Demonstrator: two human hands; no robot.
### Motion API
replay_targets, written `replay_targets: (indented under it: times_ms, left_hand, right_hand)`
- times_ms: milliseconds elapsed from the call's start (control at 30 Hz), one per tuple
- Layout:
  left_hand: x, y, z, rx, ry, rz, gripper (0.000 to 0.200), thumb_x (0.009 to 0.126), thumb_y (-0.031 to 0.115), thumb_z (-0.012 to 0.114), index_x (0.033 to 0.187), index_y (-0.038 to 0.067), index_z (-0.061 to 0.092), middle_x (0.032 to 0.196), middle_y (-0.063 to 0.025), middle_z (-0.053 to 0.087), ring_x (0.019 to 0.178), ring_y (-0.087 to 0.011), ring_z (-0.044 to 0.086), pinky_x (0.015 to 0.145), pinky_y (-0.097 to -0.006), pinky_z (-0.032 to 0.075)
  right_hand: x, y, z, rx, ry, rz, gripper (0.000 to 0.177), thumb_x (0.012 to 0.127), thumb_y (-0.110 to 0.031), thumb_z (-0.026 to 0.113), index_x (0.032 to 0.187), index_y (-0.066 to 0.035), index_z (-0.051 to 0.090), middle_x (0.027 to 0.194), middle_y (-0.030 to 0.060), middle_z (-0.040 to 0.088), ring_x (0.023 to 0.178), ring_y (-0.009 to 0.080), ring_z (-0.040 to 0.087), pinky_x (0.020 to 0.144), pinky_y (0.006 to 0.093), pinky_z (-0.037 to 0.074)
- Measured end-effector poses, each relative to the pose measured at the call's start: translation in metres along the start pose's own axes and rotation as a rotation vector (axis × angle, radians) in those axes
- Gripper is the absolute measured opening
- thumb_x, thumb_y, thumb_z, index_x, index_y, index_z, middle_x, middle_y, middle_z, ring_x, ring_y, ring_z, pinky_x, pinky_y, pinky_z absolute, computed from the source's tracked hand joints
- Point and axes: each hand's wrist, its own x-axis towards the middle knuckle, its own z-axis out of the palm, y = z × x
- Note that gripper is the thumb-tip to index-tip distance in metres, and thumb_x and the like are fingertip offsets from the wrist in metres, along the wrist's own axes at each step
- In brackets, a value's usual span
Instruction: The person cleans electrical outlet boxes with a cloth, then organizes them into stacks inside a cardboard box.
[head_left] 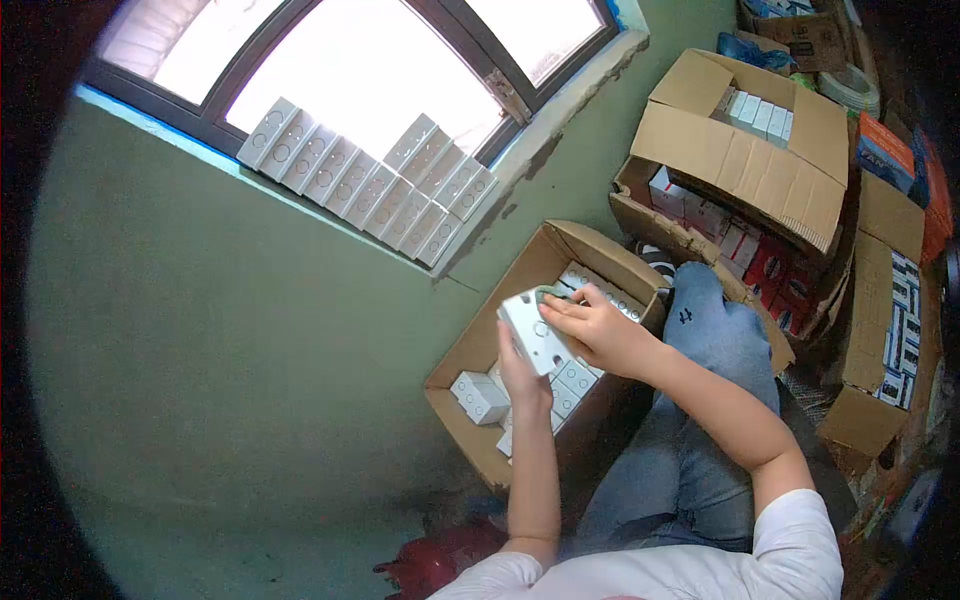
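My left hand (522, 375) is closed on a white electrical back box (526, 318) with round knockout marks, supporting it from the lower left side. Against the box's upper face presses my right hand (605, 330), its fingers closed over a greenish cloth (549, 293) that is mostly hidden beneath them. Both hands are above an open cardboard carton (470, 345), which stands against the wall with several more white boxes (480, 396) inside. Along the windowsill, similar white boxes (350, 187) are lined up in a row, with some stacked at the right end.
Another open carton (740, 165) to the right contains white packs and rests over a carton of red and white packs (775, 270). A further carton (870, 330) holds blue-and-white packs. My jeans-covered leg (715, 325) lies beside the nearest carton. Red material (440, 555) sits low by the wall.
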Motion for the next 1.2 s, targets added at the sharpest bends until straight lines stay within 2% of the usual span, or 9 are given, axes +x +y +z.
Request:
replay_targets:
  times_ms: [133, 333, 467, 700, 733, 867, 1000, 1100, 1200]
  left_hand:
    - [0.008, -0.004, -0.010, 0.064, -0.022, 0.033, 0.045, 0.105, 0.038, 0.031, 0.128, 0.006, 0.052, 0.116, -0.0063, 0.061, 0.103, -0.0186, 0.062, 0.085, -0.0344, 0.051]
    - [0.015, -0.005, 0.002, -0.162, 0.102, 0.095, 0.045, 0.105, 0.038, 0.032, 0.129, 0.005, 0.050, 0.116, -0.0064, 0.061, 0.106, -0.0189, 0.061, 0.090, -0.0362, 0.050]
    - [0.003, -0.029, -0.002, -0.048, -0.042, -0.003, 0.047, 0.104, 0.039, 0.032, 0.134, 0.007, 0.049, 0.124, -0.0069, 0.060, 0.113, -0.0200, 0.059, 0.096, -0.0358, 0.047]
    - [0.015, -0.008, -0.003, -0.113, -0.088, -0.020, 0.045, 0.104, 0.038, 0.029, 0.130, 0.008, 0.052, 0.119, -0.0065, 0.062, 0.109, -0.0192, 0.061, 0.092, -0.0358, 0.049]
    - [0.014, -0.006, 0.000, -0.100, -0.070, -0.008, 0.045, 0.104, 0.039, 0.029, 0.129, 0.008, 0.052, 0.118, -0.0062, 0.062, 0.107, -0.0186, 0.061, 0.091, -0.0356, 0.050]
    - [0.004, -0.011, 0.005, 0.050, -0.112, -0.035, 0.045, 0.105, 0.038, 0.031, 0.128, 0.006, 0.053, 0.115, -0.0060, 0.063, 0.106, -0.0177, 0.062, 0.091, -0.0345, 0.050]
    - [0.007, 0.002, 0.015, 0.104, -0.172, 0.049, 0.045, 0.105, 0.038, 0.034, 0.127, 0.004, 0.053, 0.117, -0.0076, 0.062, 0.106, -0.0180, 0.062, 0.091, -0.0338, 0.049]
    - [0.017, 0.001, 0.023, 0.080, -0.104, 0.096, 0.046, 0.105, 0.038, 0.034, 0.127, 0.003, 0.052, 0.119, -0.0093, 0.062, 0.107, -0.0190, 0.061, 0.091, -0.0339, 0.049]
    - [0.013, -0.006, 0.024, 0.274, -0.131, 0.116, 0.045, 0.106, 0.035, 0.035, 0.130, 0.001, 0.050, 0.123, -0.0106, 0.059, 0.111, -0.0184, 0.058, 0.094, -0.0323, 0.046]
  right_hand:
    - [-0.005, -0.004, 0.003, -0.028, -0.049, -0.010, 0.048, 0.076, -0.002, 0.069, 0.123, -0.001, 0.060, 0.125, 0.0109, 0.063, 0.091, 0.0307, 0.054, 0.085, 0.0365, 0.048]
    - [0.000, -0.013, 0.002, 0.116, -0.139, 0.030, 0.049, 0.075, 0.000, 0.067, 0.123, -0.003, 0.060, 0.123, 0.0103, 0.063, 0.089, 0.0302, 0.053, 0.084, 0.0358, 0.048]
    - [-0.001, 0.007, 0.003, 0.038, 0.034, 0.084, 0.048, 0.078, -0.003, 0.067, 0.126, -0.002, 0.059, 0.131, 0.0133, 0.060, 0.089, 0.0314, 0.052, 0.088, 0.0371, 0.045]
    - [-0.004, -0.004, 0.009, 0.115, -0.024, 0.062, 0.047, 0.079, -0.005, 0.066, 0.126, -0.003, 0.059, 0.132, 0.0110, 0.059, 0.088, 0.0310, 0.051, 0.087, 0.0356, 0.045]
    - [-0.001, -0.006, 0.005, 0.143, -0.052, 0.096, 0.047, 0.080, -0.005, 0.064, 0.126, -0.004, 0.060, 0.131, 0.0142, 0.060, 0.090, 0.0316, 0.053, 0.088, 0.0352, 0.044]
    - [0.002, 0.006, 0.000, 0.108, 0.126, 0.238, 0.047, 0.080, -0.004, 0.059, 0.127, -0.001, 0.059, 0.127, 0.0220, 0.060, 0.097, 0.0332, 0.057, 0.090, 0.0377, 0.043]
    - [0.002, -0.003, -0.004, 0.073, 0.207, 0.210, 0.048, 0.079, -0.003, 0.060, 0.128, -0.001, 0.059, 0.128, 0.0204, 0.060, 0.096, 0.0331, 0.056, 0.090, 0.0370, 0.043]
    - [0.001, -0.014, -0.006, 0.146, 0.115, 0.151, 0.050, 0.078, -0.002, 0.061, 0.128, -0.002, 0.060, 0.127, 0.0193, 0.061, 0.094, 0.0326, 0.054, 0.090, 0.0372, 0.043]
    - [0.005, -0.008, 0.001, 0.087, 0.233, 0.163, 0.048, 0.079, -0.006, 0.063, 0.127, -0.004, 0.061, 0.127, 0.0173, 0.062, 0.092, 0.0321, 0.053, 0.088, 0.0375, 0.044]
